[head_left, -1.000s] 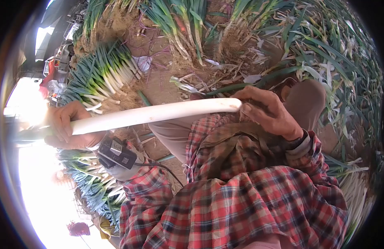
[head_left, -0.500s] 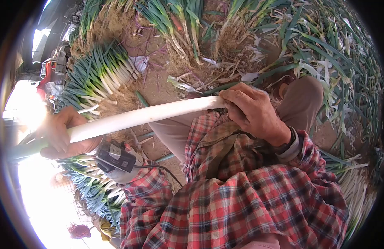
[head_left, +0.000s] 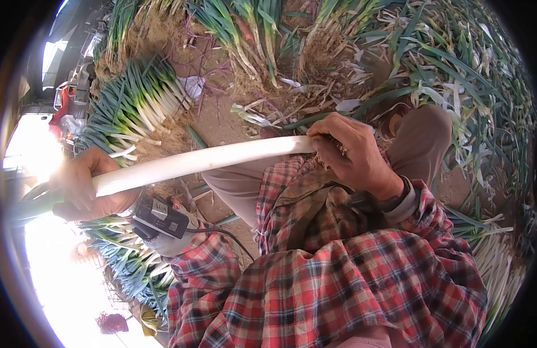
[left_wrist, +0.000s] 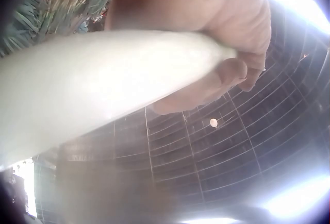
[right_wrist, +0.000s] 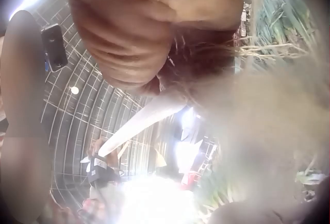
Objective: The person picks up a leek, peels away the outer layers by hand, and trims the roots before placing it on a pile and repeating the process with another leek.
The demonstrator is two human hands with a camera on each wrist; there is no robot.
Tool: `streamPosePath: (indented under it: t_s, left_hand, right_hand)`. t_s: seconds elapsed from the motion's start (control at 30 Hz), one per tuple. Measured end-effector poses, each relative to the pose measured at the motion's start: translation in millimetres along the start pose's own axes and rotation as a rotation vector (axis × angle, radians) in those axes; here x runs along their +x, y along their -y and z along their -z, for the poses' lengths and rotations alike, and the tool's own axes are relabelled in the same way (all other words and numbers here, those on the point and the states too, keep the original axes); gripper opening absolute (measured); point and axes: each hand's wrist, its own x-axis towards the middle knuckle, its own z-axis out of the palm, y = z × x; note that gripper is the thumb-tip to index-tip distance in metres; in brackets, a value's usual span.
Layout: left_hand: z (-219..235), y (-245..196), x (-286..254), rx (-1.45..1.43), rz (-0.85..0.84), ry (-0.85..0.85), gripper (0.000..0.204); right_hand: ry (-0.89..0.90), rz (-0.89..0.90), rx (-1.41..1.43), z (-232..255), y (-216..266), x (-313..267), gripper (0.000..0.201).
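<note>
A long white leek stalk [head_left: 204,161] spans between both hands in the head view, its green end at the far left. The left hand [head_left: 91,184] grips it near the green part; in the left wrist view the left hand [left_wrist: 206,23] has its fingers wrapped around the stalk [left_wrist: 103,79]. The right hand [head_left: 355,153] holds the root end, fingers curled over it. Thin roots show by the palm of the right hand [right_wrist: 134,33] in the right wrist view, where the stalk [right_wrist: 142,121] runs away toward the left hand.
A row of trimmed leeks [head_left: 149,98] lies at the upper left, with more leeks [head_left: 126,255] below the left forearm. Rooted bunches [head_left: 251,40] lie at the top. Loose green leaves [head_left: 465,75] are heaped at the right, above pale stalks [head_left: 497,272].
The right hand has moved left along the stalk's root end and turned, its fingers now curled over it. The left hand and stalk have shifted slightly left.
</note>
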Motion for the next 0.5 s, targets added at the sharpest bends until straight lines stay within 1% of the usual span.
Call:
streamPosePath:
  t_s: [0.07, 0.13, 0.17, 0.23, 0.37, 0.47, 0.5]
  left_hand:
    - [1.6, -1.1, -0.9, 0.04, 0.004, -0.01, 0.026]
    - [1.8, -0.5, -1.6, 0.039, 0.008, 0.0, 0.025]
    - [1.5, -0.4, -1.9, 0.039, 0.011, 0.012, 0.025]
    - [1.3, 1.2, -2.1, 0.042, -0.005, 0.02, 0.022]
    - [-3.2, 4.3, -3.0, 0.02, -0.007, 0.028, 0.015]
    - [-1.9, 4.5, -3.3, 0.005, -0.01, 0.021, 0.016]
    - [-1.5, 3.9, -2.6, 0.003, -0.01, 0.021, 0.016]
  right_hand:
    - [-0.013, 0.019, 0.007, -0.5, 0.9, -1.0, 0.02]
    - [0.042, 0.105, -0.085, -3.4, -2.4, -3.6, 0.022]
    - [0.043, 0.104, -0.086, -3.3, -3.5, -4.6, 0.022]
    - [0.132, 0.126, -0.162, -2.2, -6.0, -5.6, 0.025]
    - [0.151, 0.133, -0.22, -4.9, -7.7, -6.6, 0.023]
    - [0.135, 0.103, -0.216, -8.3, -8.6, -7.6, 0.021]
    - [0.145, 0.045, -0.145, -8.5, -9.2, -7.5, 0.023]
